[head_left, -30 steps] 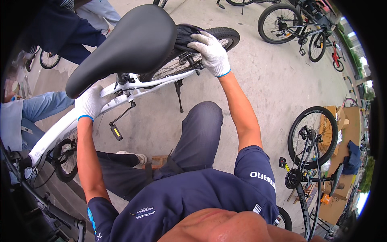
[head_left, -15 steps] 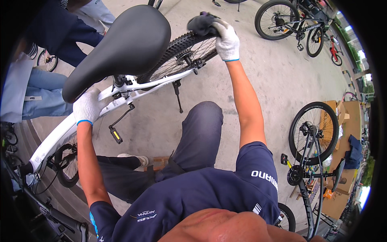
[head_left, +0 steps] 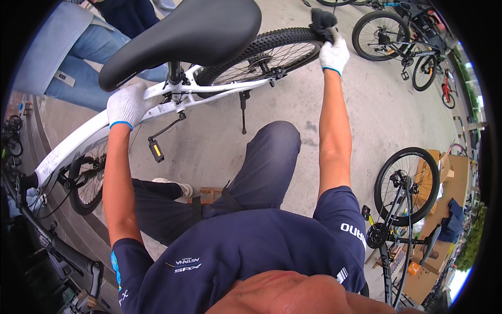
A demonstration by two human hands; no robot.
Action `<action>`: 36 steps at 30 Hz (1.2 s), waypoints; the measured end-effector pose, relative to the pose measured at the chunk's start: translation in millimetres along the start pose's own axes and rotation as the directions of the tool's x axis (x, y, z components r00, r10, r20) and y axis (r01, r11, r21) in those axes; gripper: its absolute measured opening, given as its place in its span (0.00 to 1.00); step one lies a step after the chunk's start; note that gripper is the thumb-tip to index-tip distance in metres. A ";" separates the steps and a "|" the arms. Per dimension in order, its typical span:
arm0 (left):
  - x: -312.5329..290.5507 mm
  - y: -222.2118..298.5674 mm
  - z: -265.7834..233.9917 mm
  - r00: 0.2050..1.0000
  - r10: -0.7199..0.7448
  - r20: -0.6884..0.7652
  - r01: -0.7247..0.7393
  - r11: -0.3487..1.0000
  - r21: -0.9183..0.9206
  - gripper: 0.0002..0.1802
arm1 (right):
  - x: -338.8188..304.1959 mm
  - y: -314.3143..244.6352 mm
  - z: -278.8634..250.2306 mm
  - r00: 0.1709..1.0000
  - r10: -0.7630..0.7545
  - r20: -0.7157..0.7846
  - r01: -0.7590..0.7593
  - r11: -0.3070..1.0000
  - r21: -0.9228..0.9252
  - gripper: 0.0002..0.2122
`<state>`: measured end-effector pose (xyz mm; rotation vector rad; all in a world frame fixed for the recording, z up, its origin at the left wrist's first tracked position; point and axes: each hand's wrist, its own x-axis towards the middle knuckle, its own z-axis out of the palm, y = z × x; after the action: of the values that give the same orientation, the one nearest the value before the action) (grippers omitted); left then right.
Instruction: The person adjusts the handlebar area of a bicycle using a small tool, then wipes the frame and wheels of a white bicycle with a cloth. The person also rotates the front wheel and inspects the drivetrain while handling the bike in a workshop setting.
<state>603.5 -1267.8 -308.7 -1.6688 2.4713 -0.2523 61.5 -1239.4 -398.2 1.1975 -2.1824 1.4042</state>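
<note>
A white bicycle frame (head_left: 74, 140) slants across the left, under a large black saddle (head_left: 193, 39). My left hand (head_left: 128, 104), in a white knit glove with a blue cuff, is closed around its top tube just below the saddle. My right hand (head_left: 334, 53), gloved alike, grips a dark cloth (head_left: 323, 22) at the outer end of the knobby rear tyre (head_left: 285, 35). Whether the cloth presses on the rubber I cannot tell. Below the frame hang the kickstand (head_left: 243, 112) and a pedal (head_left: 156, 150) with a yellow reflector.
A person in light blue jeans (head_left: 86, 78) stands close beyond the frame. At right, a black bicycle (head_left: 384, 267) stands near opened cardboard (head_left: 431, 272). More bicycles (head_left: 380, 36) are parked far right. A brick (head_left: 210, 195) lies by my foot.
My right hand has carried the dark cloth rightward, out to the end of the rear tyre. The view has shifted, so the bicycle appears further right. My left hand keeps its hold.
</note>
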 end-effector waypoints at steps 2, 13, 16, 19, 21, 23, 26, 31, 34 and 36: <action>1.5 -4.4 9.8 1.000 -0.003 -0.026 0.002 0.999 -0.036 0.27 | 13.8 26.1 -2.2 0.981 0.193 -0.025 -0.189 0.976 0.105 0.22; 7.9 -1.7 57.8 0.908 -0.007 -0.418 0.031 0.998 0.052 0.08 | -131.8 -79.7 -49.4 0.519 -0.215 0.827 -0.771 0.299 0.562 0.28; -3.1 4.2 56.7 0.883 0.002 -0.469 0.004 1.000 0.011 0.07 | -151.1 -96.7 -22.6 0.439 -0.179 0.881 -0.741 0.483 0.467 0.30; -31.4 2.6 61.2 0.707 0.070 -0.704 -0.167 0.984 -0.069 0.13 | -168.7 -112.7 12.7 0.391 -0.216 0.895 -0.696 0.567 0.441 0.29; -70.8 -1.1 79.4 0.659 -0.085 -0.747 -0.297 0.883 -0.363 0.19 | -182.1 -127.2 31.3 0.360 -0.228 0.905 -0.660 0.623 0.420 0.28; -111.8 -26.1 103.5 0.657 -0.462 -0.596 -0.173 0.677 -0.715 0.19 | -193.9 -145.0 43.4 0.362 -0.172 0.916 -0.609 0.700 0.373 0.27; -165.5 -106.7 139.7 0.262 -0.938 -0.225 -0.143 0.193 -0.971 0.29 | -212.0 -178.6 58.7 0.400 -0.190 0.897 -0.596 0.689 0.412 0.20; -191.5 -213.1 145.3 -0.024 -0.927 -0.375 0.178 0.365 -0.914 0.41 | -249.4 -253.0 105.7 0.176 -0.436 0.883 -0.688 0.587 0.427 0.28; -177.1 -241.7 134.2 0.152 -0.952 -0.265 0.302 0.300 -0.905 0.27 | -279.7 -297.1 139.4 0.158 -0.389 0.908 -0.884 0.354 0.306 0.36; -166.2 -257.2 135.1 0.194 -0.952 -0.237 0.257 0.283 -0.924 0.21 | -290.7 -317.4 155.8 0.172 -0.447 0.878 -0.966 0.098 0.240 0.40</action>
<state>926.6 -1215.6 -378.7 -3.9098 1.9251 -0.0788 512.8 -1287.9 -457.3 2.6163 -1.8878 3.6532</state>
